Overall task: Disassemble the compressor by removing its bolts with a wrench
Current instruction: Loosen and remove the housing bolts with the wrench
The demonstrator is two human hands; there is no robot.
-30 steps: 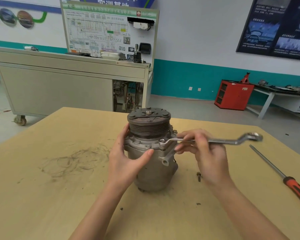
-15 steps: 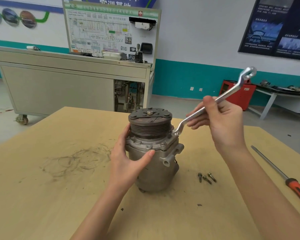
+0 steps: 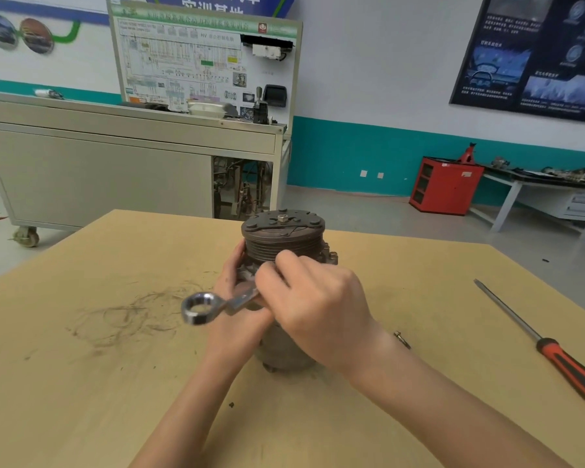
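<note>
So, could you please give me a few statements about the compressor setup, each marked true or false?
1. The left hand holds the compressor. True.
2. The compressor lies on its side. False: it stands upright on the table, with its pulley on top.
3. The right hand grips the wrench. True.
4. The screwdriver lies on the table to the right of the compressor, with neither hand on it. True.
5. The wrench's free ring end points toward the screwdriver. False: it sticks out to the left, away from the screwdriver.
</note>
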